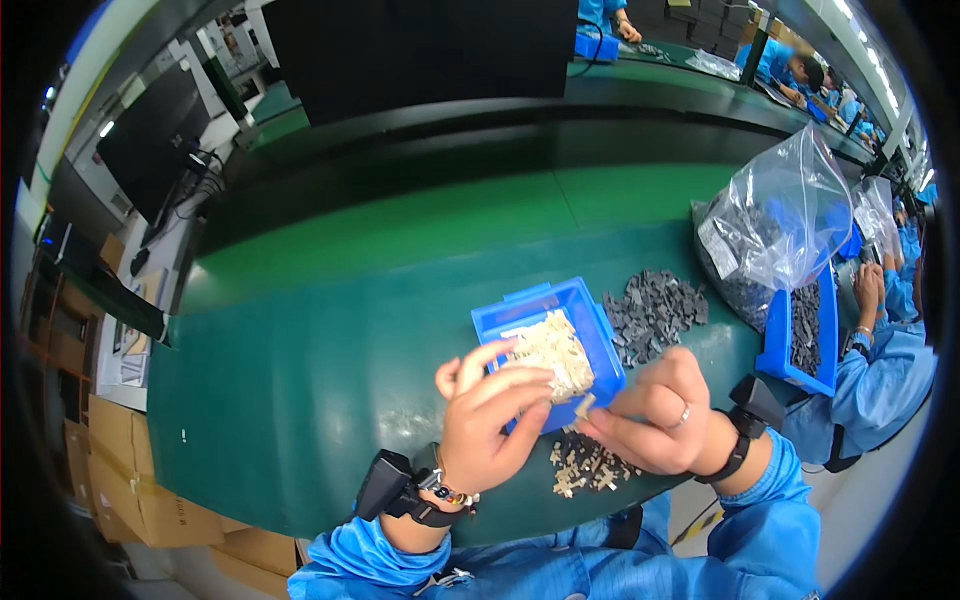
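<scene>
Right fingers [630,435] pinching tan piece [584,406] — at tips, left fingers [503,388] parted — over cream pieces [556,350]

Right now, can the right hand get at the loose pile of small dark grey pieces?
Likely yes: the right hand is just nearside of the dark grey pile, nothing visible between them. It seems to pinch a small beige piece, which may hinder grabbing.

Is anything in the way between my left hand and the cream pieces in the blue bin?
Nothing visible; your left hand reaches over the left side of the blue bin, fingers over the cream pieces. Whether they touch isn't clear.
</scene>
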Action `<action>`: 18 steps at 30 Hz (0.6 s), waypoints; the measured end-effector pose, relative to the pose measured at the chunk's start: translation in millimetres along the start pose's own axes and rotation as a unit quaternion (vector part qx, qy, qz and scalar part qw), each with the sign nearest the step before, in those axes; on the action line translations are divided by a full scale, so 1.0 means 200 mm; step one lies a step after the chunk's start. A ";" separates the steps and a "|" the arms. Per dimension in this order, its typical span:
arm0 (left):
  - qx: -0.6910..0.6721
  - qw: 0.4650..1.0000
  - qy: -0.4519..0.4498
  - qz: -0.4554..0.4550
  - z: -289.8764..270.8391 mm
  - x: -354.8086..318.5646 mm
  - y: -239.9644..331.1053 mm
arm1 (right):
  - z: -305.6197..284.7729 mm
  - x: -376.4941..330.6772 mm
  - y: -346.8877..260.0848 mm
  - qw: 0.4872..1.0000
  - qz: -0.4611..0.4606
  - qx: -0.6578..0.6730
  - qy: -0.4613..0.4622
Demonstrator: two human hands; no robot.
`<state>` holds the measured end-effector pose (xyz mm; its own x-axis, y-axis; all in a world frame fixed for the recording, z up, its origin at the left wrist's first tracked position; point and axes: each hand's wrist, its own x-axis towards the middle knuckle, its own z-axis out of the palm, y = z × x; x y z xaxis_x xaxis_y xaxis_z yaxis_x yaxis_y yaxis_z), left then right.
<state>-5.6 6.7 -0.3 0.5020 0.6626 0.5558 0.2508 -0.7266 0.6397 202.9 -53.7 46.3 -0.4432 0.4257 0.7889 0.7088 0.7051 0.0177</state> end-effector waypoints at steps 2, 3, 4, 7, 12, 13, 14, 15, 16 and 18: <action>-0.004 1.000 0.001 0.003 -0.02 -0.02 0.00 | 0.08 0.08 0.03 1.000 -0.020 0.006 0.023; -0.042 0.999 0.018 -0.006 -0.01 -0.02 0.00 | 0.11 0.09 0.04 0.999 0.000 0.050 0.018; -0.079 0.996 0.034 -0.014 0.00 -0.03 -0.01 | 0.14 0.10 0.05 0.995 0.021 0.095 0.012; -0.088 0.995 0.043 -0.023 0.01 -0.04 -0.01 | 0.21 0.06 0.04 0.993 0.046 0.105 0.024; -0.101 0.993 0.033 -0.056 0.00 -0.03 -0.01 | 0.24 0.09 0.05 0.986 0.088 0.140 0.003; -0.102 0.993 0.030 -0.057 0.00 -0.03 -0.01 | 0.24 0.08 0.06 0.986 0.091 0.139 0.003; -0.106 0.991 0.040 -0.065 0.01 -0.03 -0.01 | 0.25 0.08 0.06 0.986 0.090 0.143 0.001; -0.109 0.990 0.049 -0.072 0.01 -0.02 -0.01 | 0.25 0.07 0.06 0.985 0.089 0.147 -0.001; -0.109 0.990 0.047 -0.073 0.01 -0.02 -0.01 | 0.25 0.06 0.07 0.985 0.091 0.147 0.000; -0.072 0.995 0.037 -0.064 0.01 -0.01 -0.01 | 0.24 0.03 0.08 0.979 0.082 0.183 -0.038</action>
<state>-5.6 6.0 -4.3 0.4101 0.7630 0.4997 0.1843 -0.6059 0.7739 185.0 -12.8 21.5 -0.3897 0.5816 0.7140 0.5359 0.7738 -0.3378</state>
